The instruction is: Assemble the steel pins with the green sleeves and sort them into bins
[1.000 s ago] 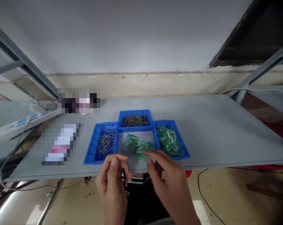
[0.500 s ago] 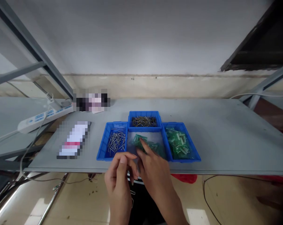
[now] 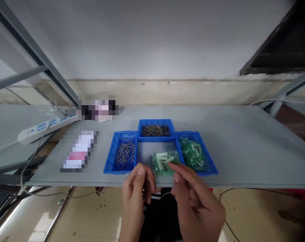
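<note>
My right hand (image 3: 195, 198) pinches a green plastic bag of small parts (image 3: 164, 162) and holds it up over the table's near edge. My left hand (image 3: 137, 190) is beside it with its fingers curled together, close to the bag's lower left corner; what the fingers hold is hidden. Behind the hands stand three blue trays: a left tray (image 3: 112, 158) with silver pins, a rear tray (image 3: 156, 121) with darker pins, and a right tray (image 3: 208, 164) with more green bags.
The grey table (image 3: 243, 148) runs left to right. A blurred flat object (image 3: 78, 151) lies left of the trays, and another blurred item (image 3: 98, 107) sits farther back. A white power strip (image 3: 46, 126) rests on the left shelf. Metal frame posts stand at both sides.
My right hand reached into the green bags between the trays, then lifted them toward me. The spot between the trays is now bare. My left hand stayed curled near the edge.
</note>
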Demonstrator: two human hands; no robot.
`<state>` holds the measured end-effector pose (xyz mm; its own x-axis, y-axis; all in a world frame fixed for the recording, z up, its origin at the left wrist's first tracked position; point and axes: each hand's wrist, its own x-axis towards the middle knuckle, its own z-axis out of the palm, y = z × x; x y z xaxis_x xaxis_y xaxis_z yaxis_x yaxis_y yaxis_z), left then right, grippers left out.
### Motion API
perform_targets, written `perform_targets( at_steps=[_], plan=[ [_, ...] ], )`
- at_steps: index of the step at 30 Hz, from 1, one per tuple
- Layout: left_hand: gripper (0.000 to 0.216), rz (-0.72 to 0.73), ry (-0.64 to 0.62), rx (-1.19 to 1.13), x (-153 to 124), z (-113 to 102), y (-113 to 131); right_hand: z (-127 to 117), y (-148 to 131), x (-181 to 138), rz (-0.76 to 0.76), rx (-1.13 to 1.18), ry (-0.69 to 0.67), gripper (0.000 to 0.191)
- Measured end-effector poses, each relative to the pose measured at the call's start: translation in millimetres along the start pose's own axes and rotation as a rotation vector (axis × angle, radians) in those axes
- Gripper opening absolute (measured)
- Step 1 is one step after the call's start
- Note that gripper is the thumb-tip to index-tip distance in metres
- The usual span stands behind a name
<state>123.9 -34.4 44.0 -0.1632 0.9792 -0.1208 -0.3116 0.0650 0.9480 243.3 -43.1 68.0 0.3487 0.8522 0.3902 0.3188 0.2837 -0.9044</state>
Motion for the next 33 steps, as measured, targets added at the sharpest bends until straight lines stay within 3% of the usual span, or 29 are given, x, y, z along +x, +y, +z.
perform_targets(
  at_steps=[3, 8, 10, 14, 16, 20, 27, 33],
  plan=[
    [0.043, -0.018, -0.066, 0.023, 2.1, 5.7, -3.5, -3.0, 3.6, -4.9, 0.132, 0.088, 0.026, 0.016],
    [0.042, 0.094, 0.031, 0.058, 2.5, 6.4, -6.9, 8.4, 16.1, -0.4, 0.243, 0.165, 0.006, 0.011],
    [0.039, 0.118, 0.051, 0.075, 3.8, 3.6, -7.7, 12.4, 18.1, 1.1, 0.295, 0.224, 0.009, 0.017],
    [0.034, 0.098, 0.113, 0.11, 8.2, 0.2, -10.5, 14.9, 20.2, 0.6, 0.408, 0.353, -0.037, 0.047],
    [0.034, 0.066, 0.13, 0.125, 9.5, 0.3, -11.7, 14.6, 22.5, -0.1, 0.427, 0.372, -0.066, 0.04],
    [0.033, 0.055, 0.17, 0.135, 7.5, 0.0, -13.2, 13.5, 26.7, 0.4, 0.377, 0.359, -0.121, 0.016],
    [0.032, 0.088, 0.145, 0.087, 1.9, -2.8, -17.2, 8.3, 27.1, 3.2, 0.174, 0.238, -0.064, 0.009],
    [0.026, 0.146, 0.191, 0.12, 1.7, 1.4, -13.6, 7.5, 25.0, 3.3, 0.207, 0.244, -0.063, 0.012]
  ],
)
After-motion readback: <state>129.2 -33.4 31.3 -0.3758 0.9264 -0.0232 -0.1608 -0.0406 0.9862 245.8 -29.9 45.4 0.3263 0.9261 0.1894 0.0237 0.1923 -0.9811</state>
